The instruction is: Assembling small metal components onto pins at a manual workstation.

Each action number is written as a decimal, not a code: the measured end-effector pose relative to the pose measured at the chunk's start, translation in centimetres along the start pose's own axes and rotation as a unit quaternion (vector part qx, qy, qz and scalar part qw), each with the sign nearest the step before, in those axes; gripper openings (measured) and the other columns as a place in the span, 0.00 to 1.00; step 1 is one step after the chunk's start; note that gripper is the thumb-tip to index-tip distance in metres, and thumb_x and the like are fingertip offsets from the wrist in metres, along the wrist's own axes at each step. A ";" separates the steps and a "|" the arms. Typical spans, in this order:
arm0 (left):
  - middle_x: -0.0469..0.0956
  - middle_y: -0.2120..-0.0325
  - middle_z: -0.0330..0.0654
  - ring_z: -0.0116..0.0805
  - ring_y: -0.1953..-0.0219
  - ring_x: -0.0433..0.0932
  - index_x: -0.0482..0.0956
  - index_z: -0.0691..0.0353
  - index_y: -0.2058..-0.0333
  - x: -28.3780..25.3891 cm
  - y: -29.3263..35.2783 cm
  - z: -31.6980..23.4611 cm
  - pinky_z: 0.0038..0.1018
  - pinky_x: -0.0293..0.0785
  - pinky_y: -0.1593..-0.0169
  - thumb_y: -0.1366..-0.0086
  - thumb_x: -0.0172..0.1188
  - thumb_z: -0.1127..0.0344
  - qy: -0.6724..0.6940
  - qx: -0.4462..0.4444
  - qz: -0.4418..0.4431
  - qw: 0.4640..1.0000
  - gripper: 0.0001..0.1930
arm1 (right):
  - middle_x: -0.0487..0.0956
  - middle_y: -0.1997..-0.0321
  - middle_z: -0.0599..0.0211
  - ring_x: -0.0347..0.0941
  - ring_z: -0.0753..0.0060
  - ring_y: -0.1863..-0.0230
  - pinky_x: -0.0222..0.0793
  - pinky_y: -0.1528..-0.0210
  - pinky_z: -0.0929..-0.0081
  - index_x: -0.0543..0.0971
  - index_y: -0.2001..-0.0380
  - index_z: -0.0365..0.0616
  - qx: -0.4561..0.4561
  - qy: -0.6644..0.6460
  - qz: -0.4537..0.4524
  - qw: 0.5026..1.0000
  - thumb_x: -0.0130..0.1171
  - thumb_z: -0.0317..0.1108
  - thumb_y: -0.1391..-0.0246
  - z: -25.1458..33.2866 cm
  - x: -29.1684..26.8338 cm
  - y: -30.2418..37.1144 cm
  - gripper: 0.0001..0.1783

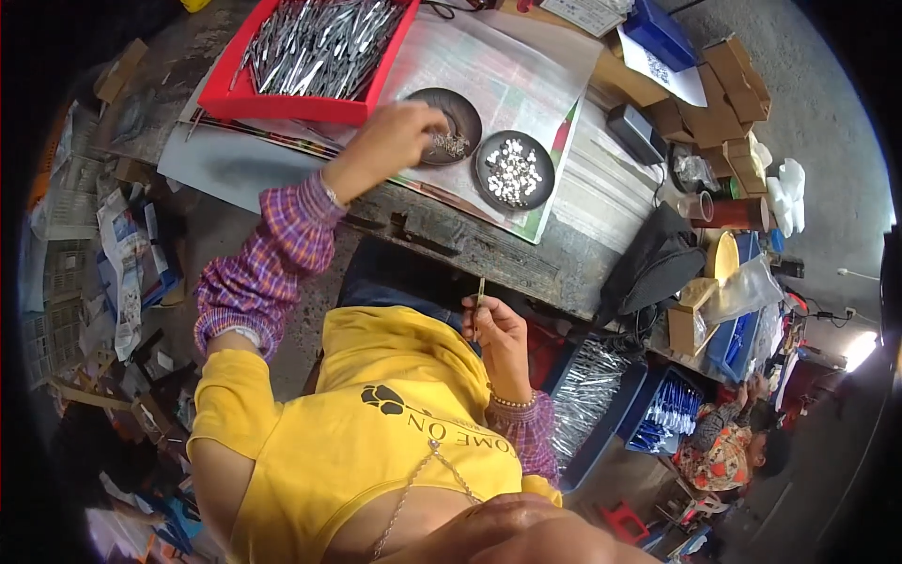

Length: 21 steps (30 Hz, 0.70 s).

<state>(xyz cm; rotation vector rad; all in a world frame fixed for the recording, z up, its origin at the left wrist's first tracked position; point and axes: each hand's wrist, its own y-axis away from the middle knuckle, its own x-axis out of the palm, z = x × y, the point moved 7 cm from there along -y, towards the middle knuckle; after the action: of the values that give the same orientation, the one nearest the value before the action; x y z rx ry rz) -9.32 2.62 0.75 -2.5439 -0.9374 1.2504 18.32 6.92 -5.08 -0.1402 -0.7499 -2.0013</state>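
My left hand (390, 141) reaches over a dark round dish (462, 101) holding a small heap of tiny metal parts (451, 144). Its fingers are bent together, and whatever is between them is too small to make out. Beside that dish, a second dark dish (486, 191) holds small shiny white and silver pieces (512, 172). My right hand (498, 338) is below the table's front edge, close to my body. Thumb and fingers there pinch a slender metal piece (481, 291), which points up toward the table.
A red tray (352, 111) heaped with slender silver metal pieces stands behind my left hand. Right of me, blue bins (628, 395) hold more metal pieces. A black bag (658, 258) and cardboard boxes (738, 80) crowd the right side. Another person (719, 451) sits farther right.
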 end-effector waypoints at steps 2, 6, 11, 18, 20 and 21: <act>0.76 0.71 0.46 0.46 0.65 0.75 0.77 0.66 0.66 0.3 -0.2 1.7 0.34 0.70 0.61 0.51 0.58 0.73 -0.044 -0.033 0.002 0.998 0.11 | 0.73 0.72 0.68 0.65 0.83 0.75 0.60 0.70 0.88 0.74 0.59 0.32 0.007 0.009 -0.003 1.000 0.52 0.32 0.42 -0.3 -0.3 -0.5 0.13; 0.73 0.71 0.47 0.47 0.62 0.71 0.76 0.66 0.66 1.4 -0.2 1.5 0.36 0.67 0.58 0.49 0.57 0.73 -0.087 -0.034 0.003 0.996 0.10 | 0.73 0.72 0.69 0.63 0.84 0.75 0.57 0.71 0.88 0.74 0.57 0.32 0.008 0.041 -0.009 0.999 0.50 0.33 0.41 0.2 -0.2 -1.5 0.15; 0.72 0.73 0.47 0.47 0.65 0.72 0.75 0.66 0.70 2.5 -0.5 1.3 0.36 0.68 0.62 0.48 0.55 0.73 -0.084 -0.014 0.008 0.996 0.06 | 0.73 0.72 0.70 0.63 0.84 0.75 0.57 0.72 0.88 0.74 0.56 0.33 0.018 -0.001 -0.005 1.000 0.49 0.33 0.41 1.0 -0.5 -2.9 0.15; 0.72 0.76 0.47 0.45 0.73 0.72 0.74 0.66 0.70 2.2 -1.0 1.2 0.34 0.67 0.69 0.47 0.55 0.74 -0.061 -0.003 -0.008 0.998 0.04 | 0.74 0.71 0.69 0.64 0.84 0.75 0.58 0.72 0.88 0.73 0.54 0.34 0.026 0.005 -0.026 0.999 0.49 0.31 0.41 1.5 -1.5 -3.5 0.15; 0.72 0.77 0.46 0.42 0.76 0.72 0.74 0.66 0.72 1.8 -1.2 1.1 0.29 0.67 0.72 0.47 0.56 0.74 -0.042 -0.044 -0.010 0.998 0.03 | 0.74 0.70 0.69 0.64 0.83 0.75 0.59 0.72 0.87 0.72 0.53 0.34 0.025 -0.019 -0.024 0.999 0.49 0.31 0.41 1.3 -1.8 -3.6 0.15; 0.72 0.77 0.46 0.42 0.76 0.72 0.74 0.66 0.72 1.7 -1.4 0.9 0.29 0.67 0.72 0.47 0.56 0.74 -0.041 -0.043 -0.007 0.998 0.03 | 0.74 0.70 0.68 0.65 0.83 0.74 0.60 0.72 0.87 0.72 0.52 0.33 0.023 -0.042 -0.019 0.999 0.49 0.31 0.41 1.2 -1.9 -3.7 0.16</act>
<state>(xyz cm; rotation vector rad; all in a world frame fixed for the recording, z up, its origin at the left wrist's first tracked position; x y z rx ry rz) -9.87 4.60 -0.44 -2.5623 -1.0468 1.3469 16.03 10.35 -6.49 -0.1849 -0.8575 -2.0223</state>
